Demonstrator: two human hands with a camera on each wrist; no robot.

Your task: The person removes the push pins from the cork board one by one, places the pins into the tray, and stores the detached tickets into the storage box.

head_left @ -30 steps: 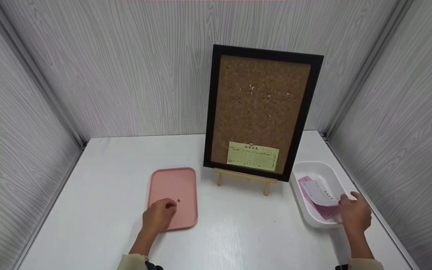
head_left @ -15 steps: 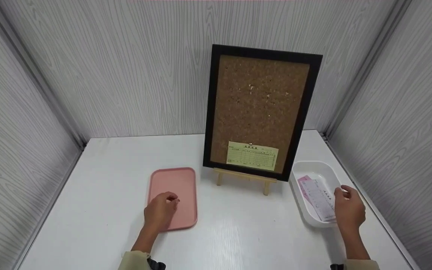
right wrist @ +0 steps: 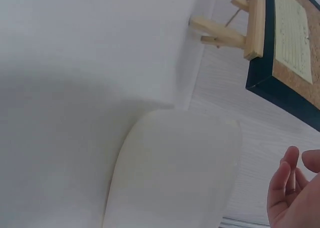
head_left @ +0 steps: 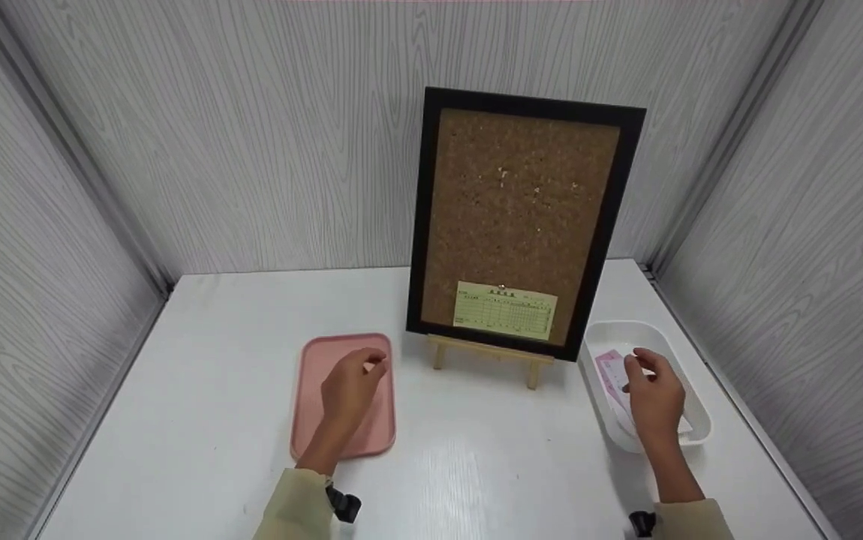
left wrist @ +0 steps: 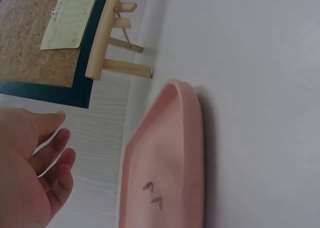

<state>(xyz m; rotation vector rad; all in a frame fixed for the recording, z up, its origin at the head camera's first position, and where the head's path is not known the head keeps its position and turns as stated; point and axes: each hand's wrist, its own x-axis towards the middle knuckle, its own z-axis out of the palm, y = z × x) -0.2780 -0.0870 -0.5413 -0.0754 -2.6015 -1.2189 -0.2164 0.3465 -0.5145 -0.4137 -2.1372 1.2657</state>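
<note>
My left hand (head_left: pixel 353 386) is over the pink tray (head_left: pixel 308 405), fingers loosely bent, with nothing visible between thumb and fingertips. Two thumbtacks (left wrist: pixel 157 203) lie in that tray in the left wrist view; from the head view the hand covers them. My right hand (head_left: pixel 657 401) hovers above the white tray (head_left: pixel 696 405), its thumb and index finger apart and holding nothing visible. Beneath it lie pink and white printed slips (head_left: pixel 610 371), partly hidden by the hand. A yellow printed slip (head_left: pixel 503 311) hangs low on the corkboard (head_left: pixel 521 232), fixed by a tack (head_left: pixel 502 286).
The black-framed corkboard leans on a small wooden easel (head_left: pixel 488 346), between the two trays and further back. Wood-grain panels enclose the white table (head_left: pixel 461 465) at the back and both sides.
The right hand has let the white slip drop into the white tray, then moved left. The left hand has risen forward and right from the tack area of the pink tray.
</note>
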